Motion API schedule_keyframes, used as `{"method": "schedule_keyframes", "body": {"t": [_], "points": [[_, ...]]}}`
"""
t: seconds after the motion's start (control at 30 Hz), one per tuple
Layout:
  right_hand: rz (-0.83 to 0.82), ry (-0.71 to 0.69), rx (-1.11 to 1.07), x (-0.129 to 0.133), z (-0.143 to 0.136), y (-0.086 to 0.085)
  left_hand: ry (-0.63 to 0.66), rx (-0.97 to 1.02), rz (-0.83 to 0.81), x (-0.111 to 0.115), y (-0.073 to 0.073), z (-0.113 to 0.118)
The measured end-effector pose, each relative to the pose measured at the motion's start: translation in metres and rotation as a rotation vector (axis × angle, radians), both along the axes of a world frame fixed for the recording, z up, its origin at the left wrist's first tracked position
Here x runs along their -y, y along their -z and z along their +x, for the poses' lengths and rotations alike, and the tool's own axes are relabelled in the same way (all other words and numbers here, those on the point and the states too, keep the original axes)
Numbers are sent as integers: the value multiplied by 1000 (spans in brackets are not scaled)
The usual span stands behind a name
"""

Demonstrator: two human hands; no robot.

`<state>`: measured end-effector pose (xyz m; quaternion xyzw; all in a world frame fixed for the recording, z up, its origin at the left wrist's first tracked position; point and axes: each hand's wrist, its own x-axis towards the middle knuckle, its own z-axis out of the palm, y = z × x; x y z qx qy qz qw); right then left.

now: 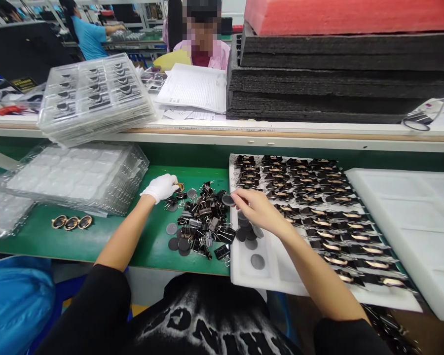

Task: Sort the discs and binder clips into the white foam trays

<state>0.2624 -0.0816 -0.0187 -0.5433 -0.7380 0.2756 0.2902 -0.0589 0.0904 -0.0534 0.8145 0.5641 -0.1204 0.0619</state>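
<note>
At the left edge of a heap of black binder clips [207,212], my left hand [160,188], in a white glove, has its fingers closed on a small gold-rimmed round piece [180,187]. My bare right hand [257,209] pinches a dark round disc [228,199] between thumb and fingers, right of the heap. More dark discs [250,231] lie below that hand on a white foam tray [240,276], and others [179,244] beside the clips. Three gold-rimmed dark round pieces [71,223] lie in a row on the green mat [111,241].
Rows of binder clips clamped on gold-edged pieces [321,212] fill much of the foam tray. Another white tray [414,231] leans at right. Clear plastic trays [74,177] are stacked at left, more [96,98] on the shelf. Black foam [336,84] towers above; a person sits opposite.
</note>
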Motion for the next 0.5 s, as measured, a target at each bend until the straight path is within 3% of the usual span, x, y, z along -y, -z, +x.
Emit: {"method": "schedule_keyframes", "body": {"t": [0.17, 0.33, 0.5], "points": [[-26, 42, -186, -33, -16, -11, -20, -21, 35, 1, 5, 4], [-177, 79, -429, -59, -33, 15, -30, -6, 91, 3, 7, 4], [-273, 67, -571, -54, -40, 35, -9, 73, 93, -5, 5, 0]]}}
